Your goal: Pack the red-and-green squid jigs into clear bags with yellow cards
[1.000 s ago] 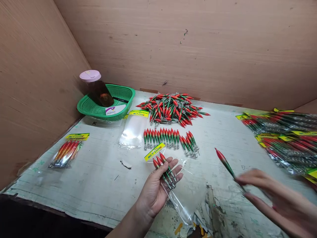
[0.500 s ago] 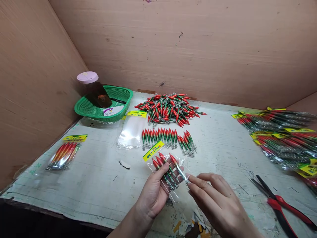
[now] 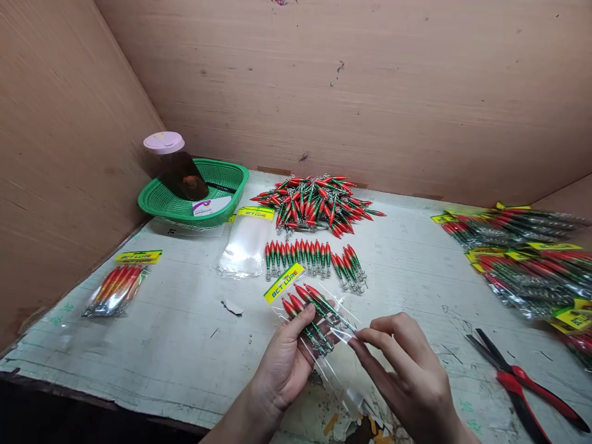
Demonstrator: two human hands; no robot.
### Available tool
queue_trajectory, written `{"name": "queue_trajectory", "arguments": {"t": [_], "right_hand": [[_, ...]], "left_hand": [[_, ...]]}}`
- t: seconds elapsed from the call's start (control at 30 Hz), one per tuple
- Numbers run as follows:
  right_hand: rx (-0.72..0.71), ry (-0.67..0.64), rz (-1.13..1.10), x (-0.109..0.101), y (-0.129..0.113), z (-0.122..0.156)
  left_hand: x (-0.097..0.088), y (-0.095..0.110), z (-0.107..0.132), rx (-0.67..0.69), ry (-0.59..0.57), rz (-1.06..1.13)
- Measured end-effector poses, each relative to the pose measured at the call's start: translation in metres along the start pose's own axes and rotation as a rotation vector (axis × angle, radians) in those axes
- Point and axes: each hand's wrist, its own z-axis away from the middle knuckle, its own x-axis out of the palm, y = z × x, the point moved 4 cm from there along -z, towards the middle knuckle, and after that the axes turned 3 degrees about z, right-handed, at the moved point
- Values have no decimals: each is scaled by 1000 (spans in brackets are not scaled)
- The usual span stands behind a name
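My left hand (image 3: 284, 364) holds a clear plastic bag (image 3: 319, 320) with a yellow header card, thumb pressed over several red-and-green fishing lures inside it. My right hand (image 3: 402, 364) pinches the tail end of one lure at the bag's open mouth, fingers closed on it. Just beyond my hands lies a neat row of loose lures (image 3: 305, 256), and behind that a heap of the same lures (image 3: 317, 203).
Empty bags (image 3: 245, 243) lie left of the row. A green basket (image 3: 160, 206) with a pink-lidded jar (image 3: 173, 163) stands at the back left. One filled bag (image 3: 118, 283) lies at the left, a pile of filled bags (image 3: 527, 259) at the right, red-handled pliers (image 3: 527, 385) near me.
My right hand brought a single lure from the right over to the bag and slid it in beside the others. The left hand kept the bag in place.
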Motion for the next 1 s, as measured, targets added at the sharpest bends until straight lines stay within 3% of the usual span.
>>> {"name": "queue_trajectory", "arguments": {"t": [0.33,0.57,0.67,0.77,0.83,0.9,1.0], "right_hand": [[-16,44,80,4,-7,1],[3,79,43,8,-12,6],[-12,10,-61,3,-8,1],[133,-37,-174,0,33,-3],[248,-16,-75,4,75,-3],[252,-151,-4,21,113,-1],[243,-226,-14,47,148,4]], "left_hand": [[2,2,0,32,17,-4],[-1,0,1,34,-32,-47],[-1,1,1,20,-14,-15],[-2,6,2,4,10,15],[-2,9,2,11,28,14],[-3,11,2,13,46,11],[-4,10,3,2,63,12]]}}
